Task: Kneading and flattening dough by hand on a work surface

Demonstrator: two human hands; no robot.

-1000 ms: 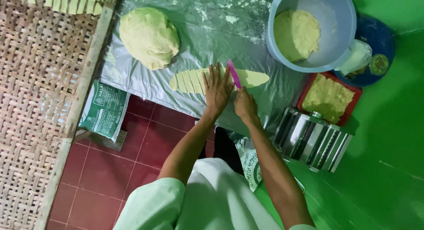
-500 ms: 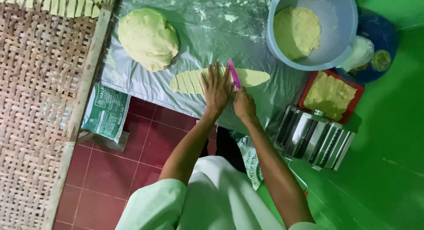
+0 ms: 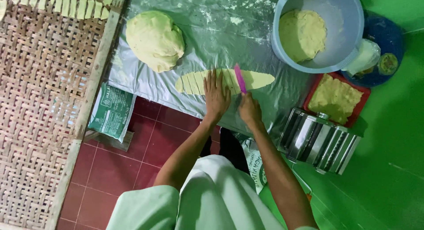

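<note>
On the plastic sheet (image 3: 145, 80), the left hand (image 3: 216, 95) lies flat, fingers spread, on the dough strip (image 3: 258, 79) (partly sliced), while the right hand (image 3: 249, 110) apparently grips a pink knife (image 3: 240, 79) across it.

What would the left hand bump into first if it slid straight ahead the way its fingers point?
The left hand already lies flat on the thin dough strip, fingers pointing up the picture. Past the strip comes bare, floury plastic sheet, with no other object in that line as far as the picture shows.
</note>
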